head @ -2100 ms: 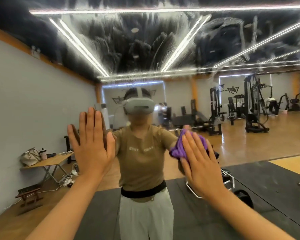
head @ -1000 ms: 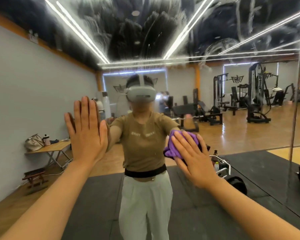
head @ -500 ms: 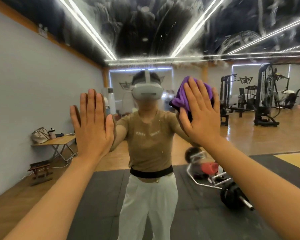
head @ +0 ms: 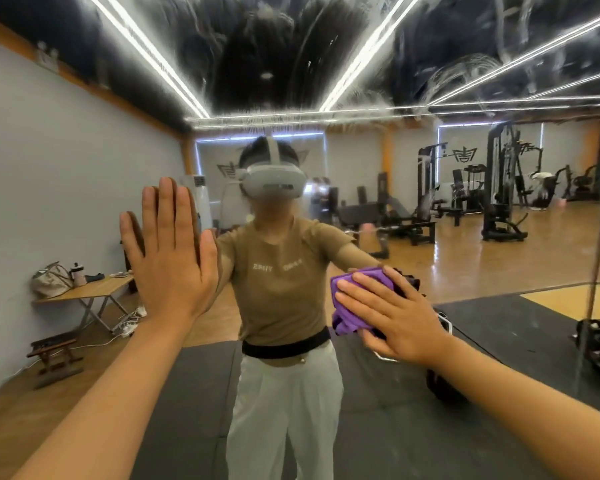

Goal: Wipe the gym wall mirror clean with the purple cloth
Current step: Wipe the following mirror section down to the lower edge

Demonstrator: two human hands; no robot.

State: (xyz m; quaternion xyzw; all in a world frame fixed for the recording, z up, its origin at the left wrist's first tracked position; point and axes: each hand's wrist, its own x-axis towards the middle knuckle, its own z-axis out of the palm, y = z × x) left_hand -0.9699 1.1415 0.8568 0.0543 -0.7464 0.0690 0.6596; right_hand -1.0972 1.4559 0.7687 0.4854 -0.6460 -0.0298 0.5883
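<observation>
The right hand (head: 392,311) is laid flat, fingers straight and spread, on the purple cloth (head: 352,299), which is pressed against the mirror (head: 482,278) at about waist height of the reflected person. The cloth is bunched under the palm, its folds showing past the fingertips and below the thumb. The left hand (head: 168,258) is held open and upright, fingers together, its palm set flat on the glass to the left of the reflection; nothing is gripped by it.

The job is judged to be only partly done. The middle band of the glass, where the gym floor and machines (head: 499,195) are reflected, is seen fairly clear. The upper part (head: 291,46) is covered with whitish swirls and streaks, so that zone is left to be wiped. The lower glass cannot be judged well.
</observation>
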